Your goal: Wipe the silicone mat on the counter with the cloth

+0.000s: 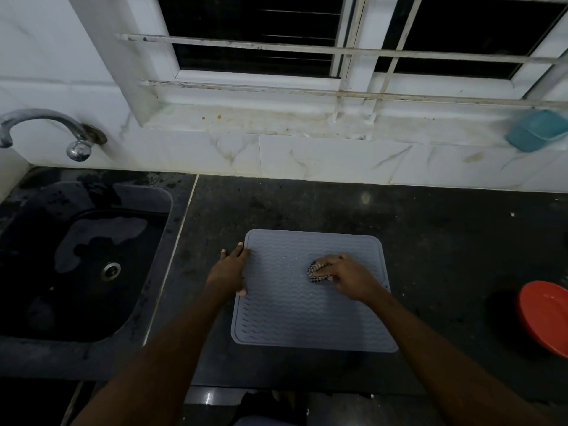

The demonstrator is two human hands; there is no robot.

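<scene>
Wiping in hand: right hand (349, 276) grip bunched on cloth (316, 272) mid silicone mat (307, 315), left hand (232, 270) flat, pinning edge to tabletop (445, 241); next, likely strokes over unwiped near half.

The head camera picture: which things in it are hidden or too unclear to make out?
- cloth: mostly covered by the right hand; only a checked edge shows.
- red bowl: cut off by the right frame edge; its contents are unseen.
- teal container on the sill: cut by the same edge and blurred.
- silicone mat: dim light hides any dirt; the left hand covers its left edge.
</scene>
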